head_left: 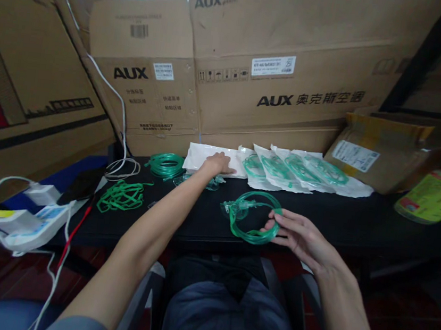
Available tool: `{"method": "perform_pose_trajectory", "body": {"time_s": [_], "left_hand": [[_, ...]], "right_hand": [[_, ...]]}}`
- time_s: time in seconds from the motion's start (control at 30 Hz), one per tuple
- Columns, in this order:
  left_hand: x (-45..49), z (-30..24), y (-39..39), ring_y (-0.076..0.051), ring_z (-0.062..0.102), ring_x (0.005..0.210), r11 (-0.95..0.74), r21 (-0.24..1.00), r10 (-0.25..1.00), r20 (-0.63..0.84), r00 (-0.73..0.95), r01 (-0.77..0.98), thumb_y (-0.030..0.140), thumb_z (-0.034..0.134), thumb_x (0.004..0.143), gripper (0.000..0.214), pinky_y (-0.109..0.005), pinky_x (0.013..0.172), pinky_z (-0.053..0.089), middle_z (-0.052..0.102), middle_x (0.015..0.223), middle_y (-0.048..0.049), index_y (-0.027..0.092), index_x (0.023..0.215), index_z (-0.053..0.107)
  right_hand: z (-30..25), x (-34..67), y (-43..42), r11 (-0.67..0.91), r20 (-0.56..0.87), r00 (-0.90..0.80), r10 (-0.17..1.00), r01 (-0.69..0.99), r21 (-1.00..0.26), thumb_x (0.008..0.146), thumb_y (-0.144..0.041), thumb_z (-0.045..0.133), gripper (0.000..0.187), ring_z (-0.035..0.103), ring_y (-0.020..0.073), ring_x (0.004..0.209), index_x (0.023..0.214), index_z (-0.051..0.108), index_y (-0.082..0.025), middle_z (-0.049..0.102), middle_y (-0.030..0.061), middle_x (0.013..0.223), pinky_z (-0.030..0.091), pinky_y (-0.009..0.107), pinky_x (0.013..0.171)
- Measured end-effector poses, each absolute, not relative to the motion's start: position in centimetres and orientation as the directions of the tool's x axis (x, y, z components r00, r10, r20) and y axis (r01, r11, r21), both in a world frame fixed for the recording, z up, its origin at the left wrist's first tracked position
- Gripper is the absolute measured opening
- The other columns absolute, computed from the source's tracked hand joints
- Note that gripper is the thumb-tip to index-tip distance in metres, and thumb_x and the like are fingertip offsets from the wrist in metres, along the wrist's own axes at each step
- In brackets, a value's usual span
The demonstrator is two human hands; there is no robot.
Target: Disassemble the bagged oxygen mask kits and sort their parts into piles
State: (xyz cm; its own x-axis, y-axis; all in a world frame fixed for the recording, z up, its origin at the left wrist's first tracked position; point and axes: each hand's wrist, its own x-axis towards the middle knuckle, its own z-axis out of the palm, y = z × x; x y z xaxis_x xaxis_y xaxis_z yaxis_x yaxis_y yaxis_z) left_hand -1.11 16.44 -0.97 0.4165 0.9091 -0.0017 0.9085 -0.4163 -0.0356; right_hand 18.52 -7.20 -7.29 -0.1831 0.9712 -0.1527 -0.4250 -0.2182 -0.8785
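Observation:
My left hand (pixel 218 163) reaches far across the black table (pixel 358 224) and lies on a flat white plastic bag (pixel 199 158) at the back, fingers bent down onto it. My right hand (pixel 296 234) is nearer to me and holds a coil of green tubing with a clear mask (pixel 252 214) by its right side, fingers curled around the tube. Another green tube coil (pixel 165 164) lies left of the white bag. A loose bundle of green straps (pixel 122 196) sits further left.
A row of several sealed bags with green tubing (pixel 303 172) lies at the back right. Large AUX cardboard boxes (pixel 280 70) wall the table's rear. A power strip with white cables (pixel 33 217) is at the left, a yellow-green bottle (pixel 437 194) at the right.

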Motion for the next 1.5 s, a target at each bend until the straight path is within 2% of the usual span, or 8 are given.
{"method": "perform_pose_trajectory", "body": {"time_s": [0.23, 0.4, 0.53, 0.7, 1.0, 1.23, 1.4, 1.5], "left_hand": [[-3.9, 1.3, 8.0, -0.025, 0.062, 0.121, -0.608, 0.077, 0.771, 0.296, 0.564, 0.790, 0.043, 0.043, 0.104, 0.043, -0.035, 0.106, 0.045, 0.068, 0.130, -0.0117, 0.016, 0.127, 0.066], [-7.6, -0.9, 1.7, -0.025, 0.069, 0.107, -0.664, 0.238, 0.746, 0.274, 0.607, 0.709, 0.048, 0.051, 0.100, 0.038, -0.032, 0.094, 0.050, 0.075, 0.116, -0.0079, 0.020, 0.113, 0.073], [-9.5, -2.7, 0.3, -0.027, 0.069, 0.104, -0.570, 0.355, 0.819, 0.178, 0.545, 0.741, 0.058, 0.052, 0.096, 0.046, -0.033, 0.088, 0.050, 0.076, 0.111, -0.0082, 0.022, 0.113, 0.074], [-9.9, -3.2, 0.5, -0.028, 0.069, 0.103, -0.523, 0.430, 0.840, 0.114, 0.530, 0.736, 0.066, 0.052, 0.093, 0.052, -0.034, 0.089, 0.048, 0.076, 0.109, -0.0077, 0.023, 0.108, 0.076], [-9.9, -3.7, 1.0, -0.028, 0.067, 0.106, -0.548, 0.458, 0.815, 0.103, 0.571, 0.700, 0.071, 0.052, 0.090, 0.059, -0.033, 0.092, 0.047, 0.075, 0.112, -0.0080, 0.023, 0.113, 0.076], [-10.4, -3.1, 1.6, -0.023, 0.067, 0.088, -0.483, 0.589, 0.807, 0.013, 0.591, 0.647, 0.070, 0.045, 0.093, 0.059, -0.028, 0.079, 0.046, 0.077, 0.098, -0.0028, 0.022, 0.108, 0.077], [-10.3, -2.5, 2.1, -0.023, 0.065, 0.098, -0.439, 0.650, 0.784, -0.061, 0.618, 0.620, 0.068, 0.049, 0.091, 0.055, -0.027, 0.086, 0.044, 0.076, 0.106, -0.0004, 0.023, 0.110, 0.077], [-9.9, -2.0, 2.2, -0.020, 0.062, 0.084, -0.439, 0.637, 0.781, -0.079, 0.620, 0.634, 0.063, 0.049, 0.091, 0.051, -0.025, 0.073, 0.042, 0.073, 0.091, -0.0001, 0.020, 0.097, 0.076]], "right_hand": [[-5.8, 17.4, -5.7, -0.195, -0.169, -0.133, 0.977, -0.218, -0.956, 0.075, -0.037, 0.086, 0.039, 0.076, 0.0212, 0.080, 0.105, 0.074, -0.015, 0.078, 0.0098, 0.092, 0.066, 0.031, 0.070], [-5.9, 16.4, -4.5, 0.043, 0.021, -0.120, 0.993, 0.190, -0.981, 0.085, -0.051, 0.070, 0.038, 0.072, 0.0189, 0.072, 0.090, 0.075, -0.014, 0.077, 0.0123, 0.094, 0.063, 0.029, 0.062], [-7.0, 15.9, -3.5, 0.160, 0.150, -0.056, 0.987, 0.425, -0.891, 0.083, -0.048, 0.072, 0.032, 0.060, 0.0157, 0.048, 0.080, 0.076, -0.016, 0.069, 0.0051, 0.063, 0.049, 0.027, 0.047], [-7.2, 15.0, -3.0, 0.325, 0.403, -0.009, 0.915, 0.609, -0.724, 0.081, -0.030, 0.075, 0.026, 0.061, 0.0202, 0.070, 0.105, 0.076, -0.020, 0.069, 0.0059, 0.083, 0.050, 0.032, 0.067], [-8.4, 11.8, -1.3, 0.577, 0.497, -0.332, 0.802, 0.648, -0.498, 0.089, -0.013, 0.070, 0.014, 0.060, 0.0258, 0.099, 0.098, 0.075, -0.021, 0.070, 0.0075, 0.098, 0.046, 0.039, 0.090], [-9.4, 11.1, -0.9, 0.606, 0.546, -0.324, 0.773, 0.630, -0.485, 0.095, -0.018, 0.064, 0.009, 0.059, 0.0242, 0.092, 0.093, 0.072, -0.022, 0.069, 0.0060, 0.091, 0.047, 0.037, 0.086], [-9.2, 11.1, -1.3, 0.621, 0.594, -0.267, 0.759, 0.570, -0.537, 0.099, -0.020, 0.057, 0.012, 0.066, 0.0231, 0.095, 0.101, 0.069, -0.022, 0.072, 0.0072, 0.101, 0.049, 0.036, 0.088], [-9.0, 11.1, -1.5, 0.639, 0.615, -0.252, 0.747, 0.529, -0.559, 0.099, -0.022, 0.057, 0.011, 0.068, 0.0222, 0.094, 0.101, 0.069, -0.022, 0.073, 0.0067, 0.102, 0.051, 0.034, 0.086]]}}
